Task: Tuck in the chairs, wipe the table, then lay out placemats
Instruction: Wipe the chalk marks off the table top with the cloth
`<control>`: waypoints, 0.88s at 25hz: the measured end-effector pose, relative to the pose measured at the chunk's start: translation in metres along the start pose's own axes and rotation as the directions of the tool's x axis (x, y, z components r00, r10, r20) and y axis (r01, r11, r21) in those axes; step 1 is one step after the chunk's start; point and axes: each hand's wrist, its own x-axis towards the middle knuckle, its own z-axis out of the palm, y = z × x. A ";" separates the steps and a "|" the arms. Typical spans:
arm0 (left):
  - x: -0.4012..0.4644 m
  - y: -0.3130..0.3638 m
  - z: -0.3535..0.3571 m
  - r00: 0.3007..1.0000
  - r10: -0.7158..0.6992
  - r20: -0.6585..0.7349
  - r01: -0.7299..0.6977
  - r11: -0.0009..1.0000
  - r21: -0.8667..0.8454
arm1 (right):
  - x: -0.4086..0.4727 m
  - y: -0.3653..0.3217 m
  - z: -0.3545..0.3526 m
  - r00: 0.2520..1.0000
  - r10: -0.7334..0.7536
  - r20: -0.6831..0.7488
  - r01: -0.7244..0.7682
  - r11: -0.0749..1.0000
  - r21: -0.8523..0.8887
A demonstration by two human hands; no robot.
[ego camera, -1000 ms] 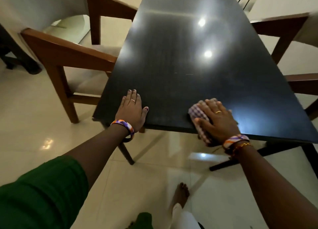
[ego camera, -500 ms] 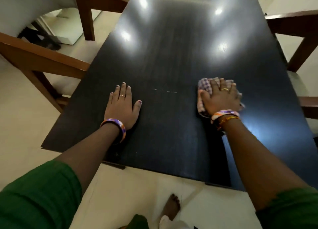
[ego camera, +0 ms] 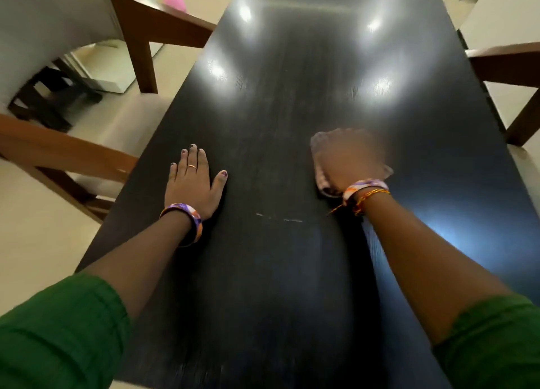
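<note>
Table (ego camera: 292,111) mid-wipe: right hand (ego camera: 347,160) blurred over cloth (ego camera: 323,184), finger grip impossible to tell, left hand (ego camera: 191,184) flat with fingers straight; far half next.

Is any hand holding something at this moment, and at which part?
The right hand presses down on a cloth, covering most of it; motion blur hides the exact grip. The left hand lies flat on the table, holding nothing.

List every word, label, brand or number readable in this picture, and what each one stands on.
None: no text can be read anywhere.
The dark table shows only glare and pale scratch marks.
The cloth under the right hand is motion-blurred.
The left hand wears a patterned bangle, with no lettering visible.
</note>
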 end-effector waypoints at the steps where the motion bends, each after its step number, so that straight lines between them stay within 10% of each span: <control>1: 0.017 0.000 -0.004 1.000 0.015 0.008 -0.015 1.000 0.000 | 0.015 0.009 -0.005 0.999 0.052 -0.001 -0.052 0.999 0.008; 8: 0.112 -0.009 -0.011 0.996 0.075 -0.043 -0.078 0.994 -0.080 | 0.132 -0.036 -0.013 0.991 0.131 -0.008 -0.130 0.991 0.026; 15: 0.109 -0.014 -0.010 0.995 0.084 -0.060 -0.090 0.991 -0.097 | 0.116 -0.154 0.011 0.971 -0.232 0.062 0.231 0.973 0.025; 22: 0.050 0.000 -0.008 0.998 0.062 -0.027 -0.064 0.994 -0.093 | 0.028 -0.080 0.007 0.977 -0.196 0.089 0.191 0.980 0.061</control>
